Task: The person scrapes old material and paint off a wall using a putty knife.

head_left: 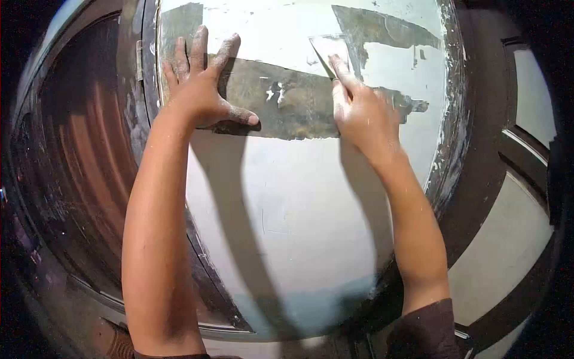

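Observation:
Both arms reach up to a pale panel [287,203] whose white coating is missing in patches, with a grey-brown surface [305,107] showing there. My left hand [200,84] lies against the panel's upper left with its fingers spread, holding nothing. Dust whitens its fingertips. At the upper right, my right hand [362,102] is closed around a flat scraper [327,51], its blade against the white coating beside a bare patch. White dust covers the thumb and index finger; the scraper's handle is mostly hidden in the hand.
A dark frame with a metal hinge [140,61] borders the panel on the left. Beyond it is a dark door with a reddish-brown curtain-like surface [89,149]. On the right stands a dark frame with pale panes [508,245]. Shadows of both arms fall across the panel.

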`<state>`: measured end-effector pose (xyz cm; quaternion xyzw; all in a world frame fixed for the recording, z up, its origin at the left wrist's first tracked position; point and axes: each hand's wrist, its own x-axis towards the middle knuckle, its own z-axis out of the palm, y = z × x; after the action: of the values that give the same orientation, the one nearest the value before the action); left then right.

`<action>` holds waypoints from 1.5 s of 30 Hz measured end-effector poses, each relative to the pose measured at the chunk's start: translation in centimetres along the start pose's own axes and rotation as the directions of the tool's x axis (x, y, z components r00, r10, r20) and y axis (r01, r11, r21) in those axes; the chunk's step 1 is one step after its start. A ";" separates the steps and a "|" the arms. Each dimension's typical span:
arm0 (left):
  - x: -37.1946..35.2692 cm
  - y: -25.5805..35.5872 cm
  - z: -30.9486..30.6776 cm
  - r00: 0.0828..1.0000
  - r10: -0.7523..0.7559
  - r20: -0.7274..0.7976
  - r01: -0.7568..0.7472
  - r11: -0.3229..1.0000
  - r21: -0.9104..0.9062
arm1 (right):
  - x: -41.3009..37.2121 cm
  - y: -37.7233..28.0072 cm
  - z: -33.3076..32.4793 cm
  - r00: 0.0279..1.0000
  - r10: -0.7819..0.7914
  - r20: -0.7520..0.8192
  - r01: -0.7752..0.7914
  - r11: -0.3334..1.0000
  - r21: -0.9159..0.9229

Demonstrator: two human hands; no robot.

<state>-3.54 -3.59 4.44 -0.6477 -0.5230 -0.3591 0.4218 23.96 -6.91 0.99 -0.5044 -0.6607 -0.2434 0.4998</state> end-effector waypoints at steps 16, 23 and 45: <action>-0.3 0.1 -0.4 1.000 0.000 -0.017 -0.001 0.999 -0.048 | 0.0 -0.4 0.8 0.998 0.059 0.031 -0.058 0.998 -0.024; -0.3 0.0 0.2 1.000 -0.001 -0.030 -0.001 0.998 -0.066 | 4.4 -2.8 -0.7 0.999 0.033 -0.016 -0.033 0.999 -0.008; -0.3 0.1 -0.1 1.000 0.005 -0.026 -0.008 0.997 -0.079 | 8.7 -4.4 -0.3 0.997 0.008 -0.081 -0.007 1.000 0.006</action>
<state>-3.48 -3.84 4.22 -0.6609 -0.5008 -0.3865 0.4039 20.15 -5.09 9.77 -0.4952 -0.6386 -0.2601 0.5285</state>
